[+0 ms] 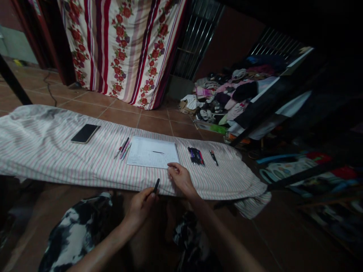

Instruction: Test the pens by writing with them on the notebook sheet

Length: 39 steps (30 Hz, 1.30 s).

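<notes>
A dark pen-like thing (pixel 156 185) is gripped by the left hand (pixel 141 203), low in the middle of the frame, and its end is pointed up. The right hand (pixel 181 176) is held with bent fingers by the bottom right corner of a notebook (pixel 143 152). Whether anything is pinched there, or the paper is touched, cannot be told.

The notebook is laid open in the middle of the frame, with its wire rings on the right side. A thin pen (pixel 158 152) is left lying on the page. Just to the left, a few loose pens (pixel 124 150) can be seen, and farther left a black phone (pixel 85 133) is set down flat. To the right, a row of dark pens (pixel 196 156) is lined up, with one lone pen (pixel 214 158) beside it.

The long tabletop (pixel 68 160) is covered by a striped cloth (pixel 229 185). A flowery curtain (pixel 121 45) is hung at the top, and clothes (pixel 229 94) are piled at the upper right.
</notes>
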Motion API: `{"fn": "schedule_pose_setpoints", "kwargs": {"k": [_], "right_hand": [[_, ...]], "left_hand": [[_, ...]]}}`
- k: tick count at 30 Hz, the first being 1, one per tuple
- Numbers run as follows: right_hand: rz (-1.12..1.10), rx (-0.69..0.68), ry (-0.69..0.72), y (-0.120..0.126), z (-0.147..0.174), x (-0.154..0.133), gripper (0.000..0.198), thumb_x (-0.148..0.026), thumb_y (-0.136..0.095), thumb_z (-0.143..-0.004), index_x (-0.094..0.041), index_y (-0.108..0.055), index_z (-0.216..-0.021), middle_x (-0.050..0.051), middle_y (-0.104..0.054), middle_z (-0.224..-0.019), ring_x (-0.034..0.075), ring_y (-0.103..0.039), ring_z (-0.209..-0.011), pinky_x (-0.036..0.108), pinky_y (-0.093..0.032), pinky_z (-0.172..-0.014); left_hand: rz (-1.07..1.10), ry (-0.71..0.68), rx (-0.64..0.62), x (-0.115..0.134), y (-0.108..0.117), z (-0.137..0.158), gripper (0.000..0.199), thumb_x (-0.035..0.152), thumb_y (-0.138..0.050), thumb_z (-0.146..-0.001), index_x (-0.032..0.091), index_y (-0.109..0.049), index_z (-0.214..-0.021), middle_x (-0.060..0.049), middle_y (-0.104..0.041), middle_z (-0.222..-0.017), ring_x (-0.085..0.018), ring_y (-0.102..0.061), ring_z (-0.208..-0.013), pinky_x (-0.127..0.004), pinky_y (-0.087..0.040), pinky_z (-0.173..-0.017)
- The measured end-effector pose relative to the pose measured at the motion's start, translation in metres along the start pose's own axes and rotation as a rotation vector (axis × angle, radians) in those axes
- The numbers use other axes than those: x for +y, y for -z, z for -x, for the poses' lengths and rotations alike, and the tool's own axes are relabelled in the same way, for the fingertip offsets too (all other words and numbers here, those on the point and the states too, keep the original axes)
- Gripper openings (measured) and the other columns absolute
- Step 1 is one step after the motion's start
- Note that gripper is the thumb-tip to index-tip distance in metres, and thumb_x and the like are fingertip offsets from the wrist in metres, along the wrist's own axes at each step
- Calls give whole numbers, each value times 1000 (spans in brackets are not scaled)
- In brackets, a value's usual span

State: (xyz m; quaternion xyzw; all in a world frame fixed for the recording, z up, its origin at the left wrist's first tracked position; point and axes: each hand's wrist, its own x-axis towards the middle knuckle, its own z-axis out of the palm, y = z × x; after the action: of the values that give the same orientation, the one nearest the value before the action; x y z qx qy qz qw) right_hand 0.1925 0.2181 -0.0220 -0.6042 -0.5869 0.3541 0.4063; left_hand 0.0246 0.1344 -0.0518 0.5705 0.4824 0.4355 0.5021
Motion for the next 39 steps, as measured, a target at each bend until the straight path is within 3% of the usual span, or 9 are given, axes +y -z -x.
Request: {"fn": "schedule_pose_setpoints", "kwargs": {"k": [7, 13, 16, 27, 39], "right_hand": [[236, 19, 52, -2, -50, 16, 26, -27, -46, -74, -16, -65, -88, 2, -65, -73, 13, -59, -62, 24, -46, -60], [556, 32, 100, -8, -86, 24, 24, -21, -45, -76, -19, -67, -86, 2, -68, -85, 14, -61, -77, 24, -45, -72], [619, 31, 101, -16, -102, 26, 22, -21, -48, -75, -21, -68, -86, 3, -67, -88, 15, -59, -82, 24, -42, -76], [929, -100, 200, -37, -133, 31, 23, -26, -48, -81, -21, -68, -93, 7, -61, -94, 16, -53, -91, 24, -36, -80], [1014, -252, 341, -48, -147, 21, 19, -18, -51, -79, -19, -69, -85, 8, -61, -93, 19, -49, -92, 26, -34, -81]], "left_hand": [[-43, -62, -25, -10, -8, -54, 27, 34, -44, -82, 17, -63, -89, -4, -65, -77, -17, -58, -73, -26, -44, -67], [-87, -38, 59, -24, -3, -80, 27, 31, -43, -81, 16, -62, -91, -5, -67, -79, -18, -59, -73, -28, -45, -67], [-89, -70, 81, -24, 0, -87, 25, 29, -44, -81, 15, -61, -92, -7, -67, -84, -18, -60, -78, -29, -44, -72], [-98, 13, 73, -10, -1, -103, 22, 25, -42, -79, 16, -61, -86, -3, -65, -69, -16, -59, -68, -26, -44, -63], [-163, 33, 76, -11, -5, -107, 24, 23, -41, -78, 15, -62, -86, -3, -65, -68, -16, -59, -65, -26, -42, -61]]}}
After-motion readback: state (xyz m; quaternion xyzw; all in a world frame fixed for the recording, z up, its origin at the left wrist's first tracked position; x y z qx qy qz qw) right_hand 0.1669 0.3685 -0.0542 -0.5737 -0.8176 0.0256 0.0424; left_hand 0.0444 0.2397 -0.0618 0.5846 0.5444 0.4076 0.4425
